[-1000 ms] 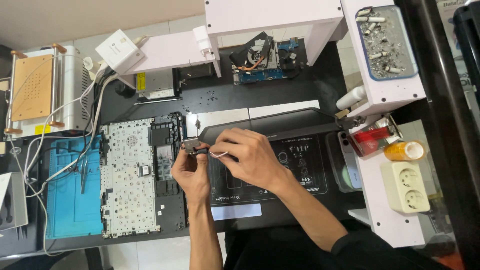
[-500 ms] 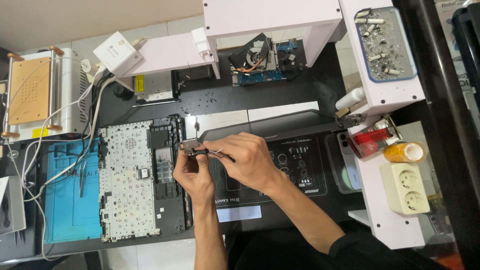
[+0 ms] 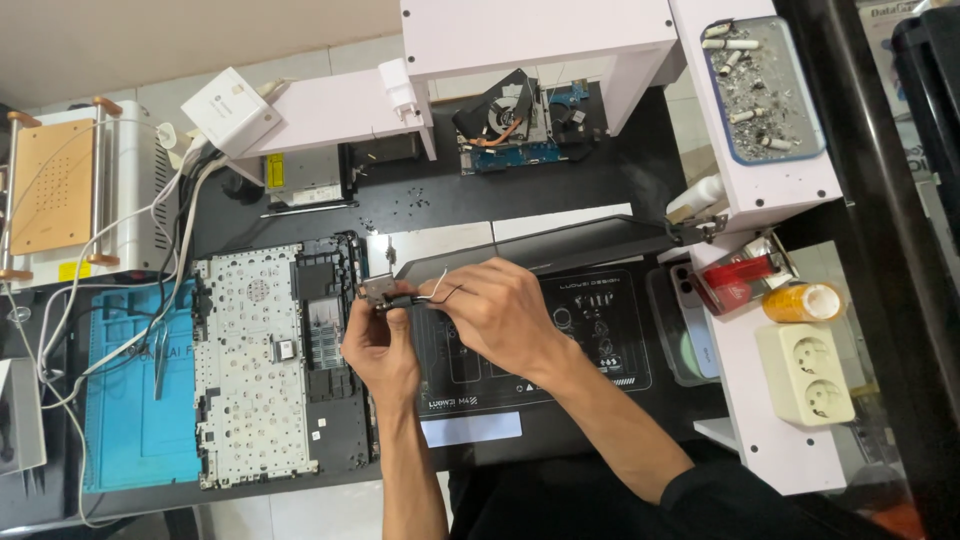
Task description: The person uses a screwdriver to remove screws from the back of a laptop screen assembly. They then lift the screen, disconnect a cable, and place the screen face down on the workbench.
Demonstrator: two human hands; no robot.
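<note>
**Q:** What has moved since the earlier frame?

**A:** Very little. My hands have stayed over the black mat [image 3: 600,340] and my right hand has shifted slightly right along the wires.

**Q:** Progress and hand pose?

**A:** Judging by the layout, disassembly is well advanced: the laptop base [image 3: 262,365] lies stripped at left and the screen panel [image 3: 540,243] lies separate beyond my hands. The small metal part [image 3: 378,291] is not yet free of its thin wires [image 3: 440,288]. My left hand [image 3: 378,345] pinches that part from below, fingers curled. My right hand [image 3: 500,315] grips the wires between fingertips, wrist angled in from the right. Farther off, a fan board [image 3: 505,125] sits under the shelf.
</note>
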